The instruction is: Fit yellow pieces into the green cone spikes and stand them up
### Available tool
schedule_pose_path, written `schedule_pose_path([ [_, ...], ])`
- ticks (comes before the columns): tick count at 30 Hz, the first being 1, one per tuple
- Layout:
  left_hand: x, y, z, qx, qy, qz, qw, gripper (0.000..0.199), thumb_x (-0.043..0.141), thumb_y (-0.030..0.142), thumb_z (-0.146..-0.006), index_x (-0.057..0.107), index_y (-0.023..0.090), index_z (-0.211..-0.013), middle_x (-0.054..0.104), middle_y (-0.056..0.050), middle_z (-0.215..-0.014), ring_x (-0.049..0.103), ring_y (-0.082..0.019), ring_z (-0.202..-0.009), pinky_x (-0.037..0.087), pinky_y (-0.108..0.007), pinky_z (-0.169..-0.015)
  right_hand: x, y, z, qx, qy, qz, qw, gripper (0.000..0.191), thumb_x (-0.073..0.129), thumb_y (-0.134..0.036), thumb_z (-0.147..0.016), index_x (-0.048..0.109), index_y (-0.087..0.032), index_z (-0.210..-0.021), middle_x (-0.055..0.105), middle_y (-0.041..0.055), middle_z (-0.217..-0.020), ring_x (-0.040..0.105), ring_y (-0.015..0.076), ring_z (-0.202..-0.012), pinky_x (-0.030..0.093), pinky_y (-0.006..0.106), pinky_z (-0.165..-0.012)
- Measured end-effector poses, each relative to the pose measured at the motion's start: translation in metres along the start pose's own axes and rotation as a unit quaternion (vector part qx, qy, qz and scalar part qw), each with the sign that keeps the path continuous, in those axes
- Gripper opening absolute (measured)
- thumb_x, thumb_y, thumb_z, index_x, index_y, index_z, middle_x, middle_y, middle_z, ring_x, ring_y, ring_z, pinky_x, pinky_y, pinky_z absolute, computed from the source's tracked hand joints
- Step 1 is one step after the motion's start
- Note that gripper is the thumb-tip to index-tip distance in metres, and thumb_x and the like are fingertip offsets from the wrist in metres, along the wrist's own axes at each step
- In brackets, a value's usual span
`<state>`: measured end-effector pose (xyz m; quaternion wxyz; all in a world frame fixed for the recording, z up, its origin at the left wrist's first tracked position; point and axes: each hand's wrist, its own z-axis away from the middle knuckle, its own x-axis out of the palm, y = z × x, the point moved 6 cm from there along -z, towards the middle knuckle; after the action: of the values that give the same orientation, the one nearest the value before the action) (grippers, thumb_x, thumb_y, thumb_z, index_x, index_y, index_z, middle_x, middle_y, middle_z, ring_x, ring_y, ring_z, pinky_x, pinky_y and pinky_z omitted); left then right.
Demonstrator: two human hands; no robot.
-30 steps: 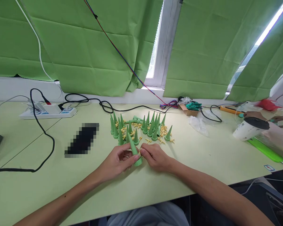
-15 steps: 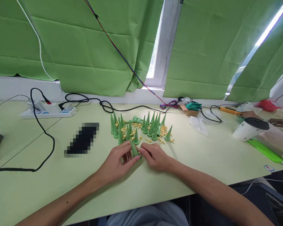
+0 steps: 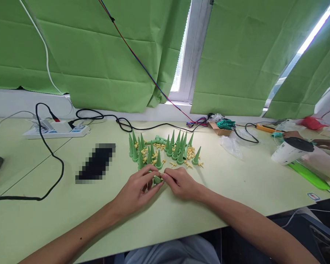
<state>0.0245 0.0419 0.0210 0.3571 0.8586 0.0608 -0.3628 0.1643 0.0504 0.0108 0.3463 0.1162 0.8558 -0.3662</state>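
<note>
Between the thumb and fingers of my left hand (image 3: 139, 187) is a small green plastic cone (image 3: 157, 180), mostly covered by the fingers. My right hand (image 3: 183, 184) is closed in a pinch against the cone's near right side, at a tiny yellow plastic piece (image 3: 162, 179) that barely shows. Just beyond both hands, several green cones (image 3: 158, 161) stand upright on the table. Yellow branched pieces (image 3: 189, 165) lie loose among and beside them. Behind the cones are some green parts (image 3: 157, 140) lying on their sides.
A pixelated dark object (image 3: 96, 163) lies to the left, with a white power strip (image 3: 57, 130) and black cable (image 3: 62, 172) near it. A small cardboard box (image 3: 220, 129), a plastic bag (image 3: 231, 146) and a white cup (image 3: 288, 152) are on the right. Another person's hands (image 3: 326, 144) show at far right.
The cone in my left hand has turned, so its tip no longer points up and less of it shows. My right hand has barely moved. The other person's hands have shifted slightly.
</note>
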Motion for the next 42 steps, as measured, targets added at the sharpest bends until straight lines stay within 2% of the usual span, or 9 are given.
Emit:
schedule_pose_path([
  [24,0.0017,-0.0010,0.0013,0.006,-0.008,-0.029,1.000,0.014,0.053,0.022,-0.097,0.060,0.020,-0.109,0.056,-0.006,-0.106,0.048,-0.005,-0.056,0.044,-0.021,-0.054,0.0011,0.0000,-0.0006,0.008,-0.007,-0.009,1.000,0.032,0.038,-0.027,-0.101,0.032,-0.021,-0.070,0.029,-0.0067,-0.057,0.026,0.0088,-0.050,0.023,0.024,-0.053],
  [32,-0.0002,-0.0004,-0.0019,-0.031,-0.003,-0.007,0.999,0.012,0.052,0.026,-0.097,0.062,0.020,-0.102,0.057,-0.005,-0.103,0.049,-0.007,-0.059,0.046,-0.022,-0.056,0.0008,0.0019,-0.0010,0.015,0.002,-0.011,1.000,0.033,0.038,-0.028,-0.101,0.032,-0.021,-0.069,0.029,-0.0068,-0.056,0.027,0.0086,-0.050,0.024,0.024,-0.052],
  [37,0.0012,-0.0055,-0.0037,-0.063,-0.014,0.018,0.998,0.015,0.052,0.029,-0.097,0.062,0.020,-0.104,0.057,-0.006,-0.109,0.055,-0.009,-0.065,0.049,-0.023,-0.057,0.0003,0.0042,-0.0012,0.023,0.016,-0.011,1.000,0.035,0.037,-0.029,-0.102,0.031,-0.021,-0.068,0.030,-0.0070,-0.055,0.027,0.0084,-0.049,0.024,0.024,-0.052],
  [42,0.0035,-0.0090,-0.0020,-0.069,-0.030,0.023,0.997,0.018,0.050,0.030,-0.098,0.062,0.019,-0.104,0.057,-0.008,-0.113,0.060,-0.013,-0.075,0.050,-0.024,-0.058,-0.0001,0.0042,-0.0011,0.024,0.020,-0.011,0.999,0.036,0.037,-0.029,-0.102,0.030,-0.021,-0.068,0.029,-0.0069,-0.055,0.027,0.0087,-0.049,0.024,0.024,-0.052],
])
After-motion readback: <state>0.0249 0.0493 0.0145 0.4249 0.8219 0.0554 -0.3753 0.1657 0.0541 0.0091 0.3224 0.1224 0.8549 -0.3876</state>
